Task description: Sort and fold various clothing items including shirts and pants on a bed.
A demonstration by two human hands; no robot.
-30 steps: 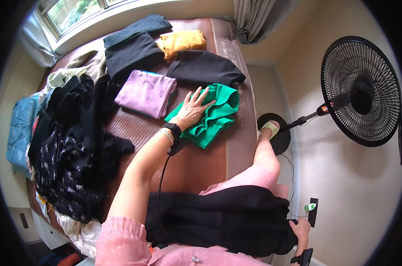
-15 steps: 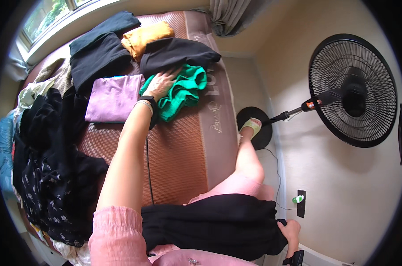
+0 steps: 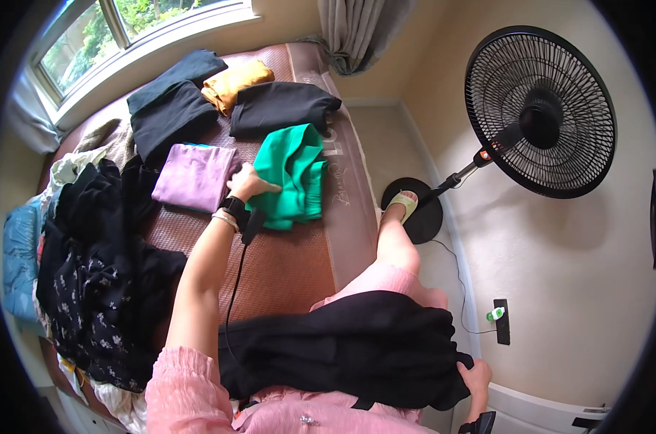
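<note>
My left hand is closed at the left edge of a rumpled green garment on the bed, its thumb over the cloth. Just left of that hand lies a folded lilac garment. A black garment is spread across my lap, and my right hand grips its right end. Behind the green cloth sits a folded black garment. A mustard-yellow one and a folded dark one are farther back.
A heap of black clothing, partly floral, covers the left side of the bed. To the right stands a black floor fan on a round base, my foot beside its pole. A black cable runs below my left wrist.
My left hand has slid from the top of the green garment to its left edge. The green cloth now lies taller and less bunched. The right hand keeps its hold; the view has tilted up.
</note>
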